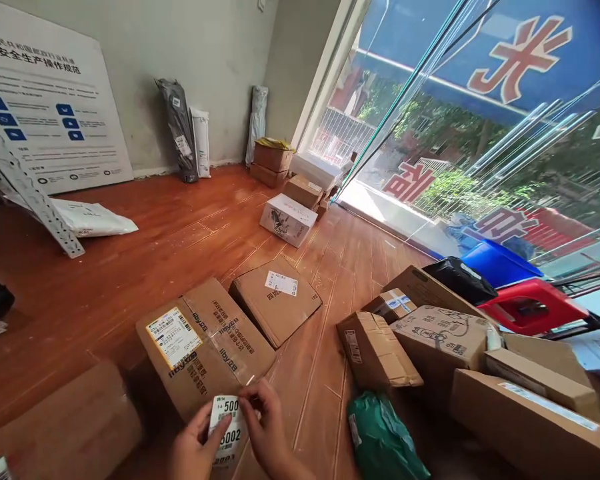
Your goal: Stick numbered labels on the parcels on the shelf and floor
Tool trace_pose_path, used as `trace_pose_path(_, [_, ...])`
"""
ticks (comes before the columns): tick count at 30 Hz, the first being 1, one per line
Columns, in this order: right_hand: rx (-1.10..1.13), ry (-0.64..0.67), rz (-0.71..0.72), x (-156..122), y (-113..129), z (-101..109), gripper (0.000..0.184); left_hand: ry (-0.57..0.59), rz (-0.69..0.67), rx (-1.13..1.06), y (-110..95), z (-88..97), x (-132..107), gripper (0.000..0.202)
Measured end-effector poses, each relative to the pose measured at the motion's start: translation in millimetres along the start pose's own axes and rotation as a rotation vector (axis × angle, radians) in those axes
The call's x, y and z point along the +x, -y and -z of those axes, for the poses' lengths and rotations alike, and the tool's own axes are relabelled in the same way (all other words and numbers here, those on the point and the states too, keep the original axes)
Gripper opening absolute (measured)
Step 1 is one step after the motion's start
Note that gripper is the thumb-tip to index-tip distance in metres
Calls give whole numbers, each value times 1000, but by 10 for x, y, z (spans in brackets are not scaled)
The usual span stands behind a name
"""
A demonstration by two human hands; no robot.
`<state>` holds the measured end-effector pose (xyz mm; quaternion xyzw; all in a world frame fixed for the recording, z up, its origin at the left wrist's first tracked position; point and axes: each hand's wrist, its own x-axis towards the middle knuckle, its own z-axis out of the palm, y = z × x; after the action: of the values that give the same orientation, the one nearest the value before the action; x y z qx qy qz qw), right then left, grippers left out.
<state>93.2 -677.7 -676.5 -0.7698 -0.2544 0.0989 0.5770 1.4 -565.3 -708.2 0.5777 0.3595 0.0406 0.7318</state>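
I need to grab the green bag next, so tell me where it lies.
The green bag lies on the wooden floor at the bottom of the head view, right of both hands, just below the small brown box.

**Readable writing on the sticker, boxes, wall board and window**

A white sticker (227,427), pinched between the left hand (193,450) and the right hand (267,433), showed large black digits "500" above "5002", with small print "08/14" at its top edge. The cardboard box (205,347) just beyond it carried tape printed repeatedly with "Ezbuy" and a yellow-edged shipping label (173,337) whose print was too small to read. A large white board (50,100) leaning on the wall bore a Chinese heading ending "安全生产操作规范". Big red Chinese characters on the window glass (520,57) appeared mirrored. Labels on the other parcels were illegible.
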Motion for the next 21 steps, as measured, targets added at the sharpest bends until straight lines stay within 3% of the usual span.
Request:
trace_pose_path(2, [-22, -12, 103, 186, -159, 126, 19, 128, -81, 75, 8, -105, 264, 53])
trace_pose_path(4, [-55, 12, 210, 349, -253, 224, 18, 166, -170, 142, -14, -184, 440, 47])
trace_pose_path(7, [-82, 59, 354, 501, -303, 259, 17, 108, -309, 330, -42, -207, 563, 43])
trace_pose_path(10, [-58, 58, 409, 533, -321, 185, 16, 64, -392, 571, -35, -128, 598, 36])
trace_pose_path(14, [-29, 63, 459, 485, -385, 105, 12, 66, -429, 557, 69, 7, 603, 31])
trace_pose_path(18, [-29, 138, 648, 497, -454, 145, 15, -27, -735, 560, 207, 78, 602, 35])
trace_pose_path(21, [-13, 120, 702, 535, -481, 197, 20, -63, -962, 585, 202, 82, 587, 40])
